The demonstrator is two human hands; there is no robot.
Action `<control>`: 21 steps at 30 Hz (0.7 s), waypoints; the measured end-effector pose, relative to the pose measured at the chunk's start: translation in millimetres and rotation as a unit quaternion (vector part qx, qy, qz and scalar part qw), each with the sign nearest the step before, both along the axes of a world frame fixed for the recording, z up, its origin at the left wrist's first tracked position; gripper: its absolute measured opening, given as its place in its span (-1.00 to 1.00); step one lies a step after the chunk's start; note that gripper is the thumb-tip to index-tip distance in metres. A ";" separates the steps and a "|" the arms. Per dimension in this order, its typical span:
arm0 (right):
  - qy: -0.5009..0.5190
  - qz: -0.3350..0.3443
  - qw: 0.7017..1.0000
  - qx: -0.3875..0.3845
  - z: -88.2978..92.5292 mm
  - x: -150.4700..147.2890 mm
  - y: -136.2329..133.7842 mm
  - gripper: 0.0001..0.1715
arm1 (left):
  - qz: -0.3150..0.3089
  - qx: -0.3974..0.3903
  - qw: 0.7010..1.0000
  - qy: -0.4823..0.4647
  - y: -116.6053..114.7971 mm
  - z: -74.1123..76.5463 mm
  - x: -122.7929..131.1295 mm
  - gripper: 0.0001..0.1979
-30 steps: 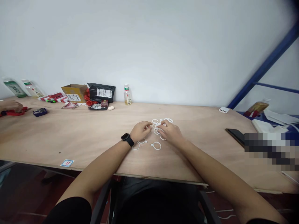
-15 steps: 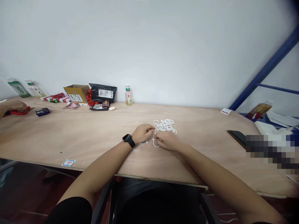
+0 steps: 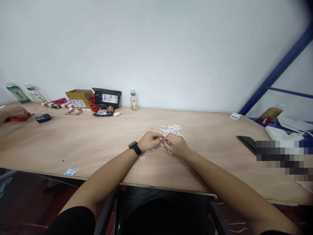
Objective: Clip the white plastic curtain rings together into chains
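My left hand [image 3: 149, 141], with a black watch on its wrist, is closed in a pinch on a small white end of a ring. My right hand [image 3: 178, 144] meets it fingertip to fingertip, also pinching the white ring [image 3: 162, 144], whose thin curve hangs below the fingers. Much of this ring is hidden by the fingers. Just behind my hands lies a heap of thin white rings [image 3: 174, 128]. Another loose white ring [image 3: 143, 156] rests on the wooden table below my left wrist, partly covered.
Along the wall stand a drink bottle [image 3: 133, 100], a black parcel bag [image 3: 107, 98] and a cardboard box [image 3: 78, 98]. At far left, another person's hand [image 3: 15, 112] is by a red item. A dark phone [image 3: 246, 144] lies to the right. The table's front edge is close to my body.
My right hand has lifted a white ring slightly up and left from the table, bringing it to my left fingertips. My left hand has barely moved.
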State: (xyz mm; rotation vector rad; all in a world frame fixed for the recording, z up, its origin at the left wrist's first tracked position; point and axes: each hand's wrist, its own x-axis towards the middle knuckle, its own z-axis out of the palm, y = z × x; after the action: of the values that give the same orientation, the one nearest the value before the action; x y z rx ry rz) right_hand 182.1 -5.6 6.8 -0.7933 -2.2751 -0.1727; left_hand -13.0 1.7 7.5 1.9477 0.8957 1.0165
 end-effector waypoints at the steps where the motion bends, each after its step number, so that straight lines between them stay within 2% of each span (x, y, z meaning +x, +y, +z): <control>1: 0.003 0.002 1.000 -0.003 0.4 -0.2 -0.3 -0.82 | 0.003 -0.004 1.000 -0.005 0.3 -0.1 0.1 -0.68; 6: -0.005 0.005 1.000 -0.023 2.9 -2.3 -2.9 -0.80 | 0.028 -0.010 0.999 -0.018 -0.6 3.2 0.8 -0.73; 15: 0.038 0.036 0.996 -0.069 -0.5 -8.4 -7.0 -0.81 | 0.017 -0.020 1.000 -0.017 3.8 5.0 0.1 -0.78; 18: 0.036 0.045 0.996 -0.066 -2.5 -8.0 -5.0 -0.82 | 0.015 0.000 1.000 0.007 4.9 5.0 -1.9 -0.72; 21: 0.034 0.018 0.998 -0.043 -1.6 -2.3 1.7 -0.81 | 0.022 0.063 0.996 0.066 5.0 9.9 -9.5 -0.53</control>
State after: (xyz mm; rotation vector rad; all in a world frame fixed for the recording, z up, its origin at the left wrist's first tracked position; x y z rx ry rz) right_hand 179.8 -3.9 5.3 -0.7908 -2.2440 -0.0312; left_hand -22.4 6.7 17.5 2.1296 0.9714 0.9999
